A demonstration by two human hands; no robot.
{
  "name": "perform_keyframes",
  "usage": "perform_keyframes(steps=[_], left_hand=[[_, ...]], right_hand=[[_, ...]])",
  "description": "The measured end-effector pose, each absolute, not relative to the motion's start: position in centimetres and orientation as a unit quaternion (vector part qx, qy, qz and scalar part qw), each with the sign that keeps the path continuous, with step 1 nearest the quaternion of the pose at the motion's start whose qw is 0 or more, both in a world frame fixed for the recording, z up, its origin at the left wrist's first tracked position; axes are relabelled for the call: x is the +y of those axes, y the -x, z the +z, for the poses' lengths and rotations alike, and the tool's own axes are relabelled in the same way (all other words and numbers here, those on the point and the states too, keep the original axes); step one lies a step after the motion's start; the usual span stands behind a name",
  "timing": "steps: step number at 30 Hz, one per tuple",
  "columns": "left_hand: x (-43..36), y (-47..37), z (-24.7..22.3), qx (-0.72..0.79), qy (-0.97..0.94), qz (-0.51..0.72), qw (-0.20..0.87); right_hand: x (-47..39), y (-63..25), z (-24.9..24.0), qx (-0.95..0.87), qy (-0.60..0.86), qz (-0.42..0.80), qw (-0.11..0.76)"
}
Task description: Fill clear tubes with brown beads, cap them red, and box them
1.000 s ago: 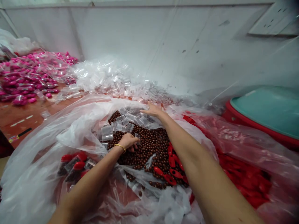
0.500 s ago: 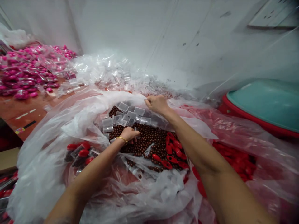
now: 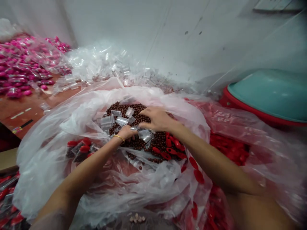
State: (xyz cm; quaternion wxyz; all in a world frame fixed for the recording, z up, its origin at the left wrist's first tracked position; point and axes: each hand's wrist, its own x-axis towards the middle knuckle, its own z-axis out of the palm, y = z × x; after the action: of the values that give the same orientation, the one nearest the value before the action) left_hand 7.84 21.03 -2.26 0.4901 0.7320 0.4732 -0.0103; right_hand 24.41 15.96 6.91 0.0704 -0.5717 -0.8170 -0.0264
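Head view: two bare hands work over a heap of brown beads lying in a spread of translucent plastic sheeting. Left hand, with a yellow bracelet at its wrist, is mostly closed; thumb and fingers pinch a small clear container, its rim showing at the fingertips, just above the beads. Right hand is half open, slightly blurred, thumb parted from fingers, low over the heap and near the left hand; whether it touches any beads cannot be told. Below it lie loose clear containers; others lie on the beads left of it. Red scoop-shaped pieces rest on the near right part of the heap. Red-topped containers with dark contents lie on the sheeting beside the left forearm. Background: pink pieces, left; pile of clear plastic pieces against the wall; teal basin resting in a red one, right.
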Motion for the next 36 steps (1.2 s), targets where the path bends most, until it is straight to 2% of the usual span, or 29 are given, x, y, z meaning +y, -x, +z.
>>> perform_keyframes(steps=[3,6,13,18,24,27,31,36], left_hand=[[20.8,-7.9,-2.2,0.465,-0.748,-0.001,0.474],[20.4,-7.5,-1.9,0.457,-0.763,0.006,0.457],[20.4,-7.3,-1.0,0.464,-0.778,-0.023,0.423],[21.4,-10.1,-1.5,0.47,-0.78,-0.016,0.413],[21.1,-12.2,-2.5,0.46,-0.801,0.137,0.358],[20.6,-11.6,-3.1,0.425,-0.794,0.196,0.388],[19.9,-10.0,-3.4,0.333,-0.747,0.31,0.485],[19.3,-8.7,-1.9,0.265,-0.708,0.352,0.551]], right_hand=[[13.1,-22.6,3.4,-0.832,0.555,0.019,0.02],[11.4,-22.2,1.3,-0.81,0.585,0.028,0.038],[5.8,-24.1,2.2,-0.82,0.567,0.079,-0.002],[2.9,-25.2,1.5,-0.789,0.606,0.043,0.093],[2.2,-24.9,0.4,-0.754,0.636,-0.015,0.165],[1.9,-25.1,0.2,-0.75,0.637,-0.014,0.177],[1.3,-24.8,0.0,-0.743,0.641,-0.005,0.191],[1.6,-22.1,0.1,-0.757,0.621,0.022,0.203]])
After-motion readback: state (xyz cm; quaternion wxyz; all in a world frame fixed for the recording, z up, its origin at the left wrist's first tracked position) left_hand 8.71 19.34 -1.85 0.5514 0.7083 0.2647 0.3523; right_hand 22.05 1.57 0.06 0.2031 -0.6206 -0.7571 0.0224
